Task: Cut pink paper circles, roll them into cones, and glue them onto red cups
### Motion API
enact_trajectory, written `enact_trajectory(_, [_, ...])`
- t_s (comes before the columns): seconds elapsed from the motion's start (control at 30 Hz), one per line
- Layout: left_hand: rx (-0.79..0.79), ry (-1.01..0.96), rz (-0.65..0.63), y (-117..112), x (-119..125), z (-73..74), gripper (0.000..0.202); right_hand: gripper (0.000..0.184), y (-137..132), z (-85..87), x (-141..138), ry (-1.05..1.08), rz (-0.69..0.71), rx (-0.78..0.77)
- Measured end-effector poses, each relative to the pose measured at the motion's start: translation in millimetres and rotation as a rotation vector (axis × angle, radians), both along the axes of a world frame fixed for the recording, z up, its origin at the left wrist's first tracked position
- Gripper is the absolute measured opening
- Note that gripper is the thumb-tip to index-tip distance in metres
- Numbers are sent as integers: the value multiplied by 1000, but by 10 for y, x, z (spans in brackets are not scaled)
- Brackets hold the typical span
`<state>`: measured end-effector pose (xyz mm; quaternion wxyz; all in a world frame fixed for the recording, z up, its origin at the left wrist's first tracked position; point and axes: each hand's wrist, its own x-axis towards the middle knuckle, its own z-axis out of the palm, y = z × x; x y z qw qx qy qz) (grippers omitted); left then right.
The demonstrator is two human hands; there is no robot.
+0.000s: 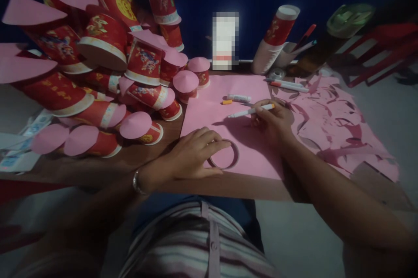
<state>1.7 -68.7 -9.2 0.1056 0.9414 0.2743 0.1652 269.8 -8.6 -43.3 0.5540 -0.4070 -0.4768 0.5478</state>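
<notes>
On the table lies a sheet of pink paper (209, 117), with a thin round ring (237, 159), like a nearly used tape roll, flat near its front edge. My left hand (196, 152) holds the ring at its left side, index finger over the upper rim and thumb along the lower edge. My right hand (272, 119) grips a white marker (243, 112) with an orange end, its tip pointing left above the paper. Beyond it, an orange cap (227, 102) and a glue-stick-like white tube (239, 98) rest on the sheet.
Many red paper cups with pink cone tops (143, 62) are piled at left. Pink paper scraps (342, 125) cover the right side. Behind stand stacked cups (276, 38), a cup of pens (289, 51) and a green-topped bottle (346, 25). A red stool (388, 47) is beyond.
</notes>
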Motion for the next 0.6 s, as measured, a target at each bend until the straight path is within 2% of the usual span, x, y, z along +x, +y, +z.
enact_trajectory(0.1, [250, -3, -28, -87, 8, -5, 36, 35, -64, -13, -28, -62, 59, 17])
enact_trajectory(0.2, [395, 27, -99, -144, 26, -6, 28, 31, -132, 2, -51, -116, 123, 34])
enact_trajectory(0.3, [392, 69, -144, -167, 53, 11, 28, 27, -193, 52, -65, -186, 185, 42])
enact_trajectory(0.4, [380, 10, -137, -179, 85, -7, 26, 28, -233, 108, -79, -281, 224, 48])
enact_trajectory(0.6, [340, -68, -181, -207, 112, -163, 13, 28, -254, 155, -111, -394, 256, 130])
